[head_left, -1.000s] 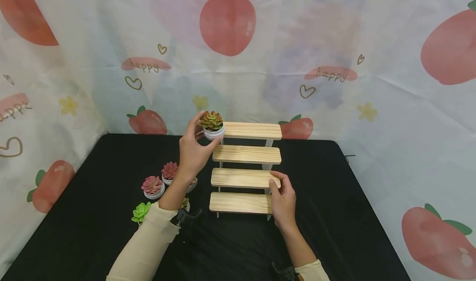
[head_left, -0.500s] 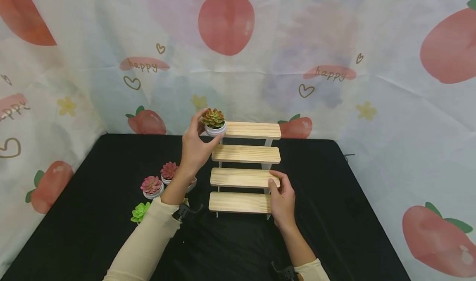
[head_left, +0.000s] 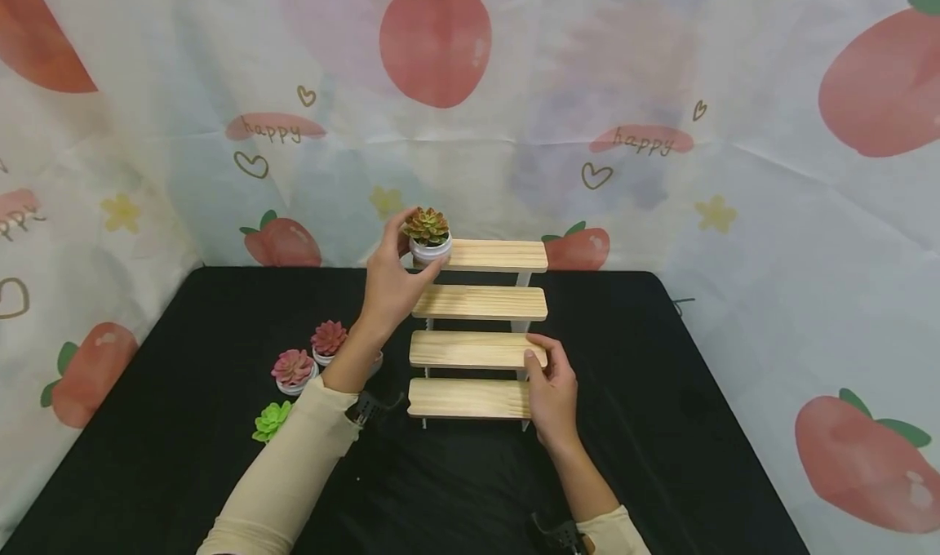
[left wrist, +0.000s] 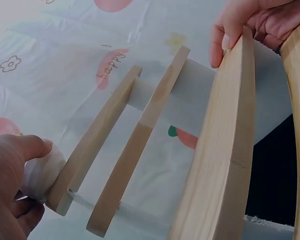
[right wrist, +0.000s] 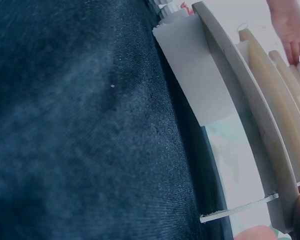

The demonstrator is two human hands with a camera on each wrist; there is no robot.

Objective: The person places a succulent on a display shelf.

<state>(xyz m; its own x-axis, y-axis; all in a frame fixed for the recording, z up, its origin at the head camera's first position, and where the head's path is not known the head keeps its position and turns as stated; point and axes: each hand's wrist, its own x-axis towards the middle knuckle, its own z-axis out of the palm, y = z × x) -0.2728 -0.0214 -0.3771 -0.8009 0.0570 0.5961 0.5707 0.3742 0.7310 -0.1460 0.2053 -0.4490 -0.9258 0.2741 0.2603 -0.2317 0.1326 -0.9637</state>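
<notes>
A four-tier stand of light wooden shelves [head_left: 477, 349] on white side supports stands on the black table. My left hand [head_left: 392, 286] grips a small white pot with a green-and-red artificial succulent [head_left: 427, 227] at the left end of the top shelf. In the left wrist view the white pot [left wrist: 42, 172] sits between thumb and fingers, against the shelf's end; whether it rests on the board I cannot tell. My right hand [head_left: 554, 390] holds the right end of the second shelf from the bottom, thumb on top.
Left of the stand are potted succulents: a dark pink one [head_left: 329, 338], a paler pink one [head_left: 293, 367] and a bright green one [head_left: 272, 421]. My left forearm partly covers this group. A printed curtain [head_left: 477, 163] hangs behind the black table [head_left: 624, 457].
My left hand has carried the potted succulent slightly right and up, further over the top shelf's left end. The right hand keeps its hold on the stand. The head view has shifted slightly.
</notes>
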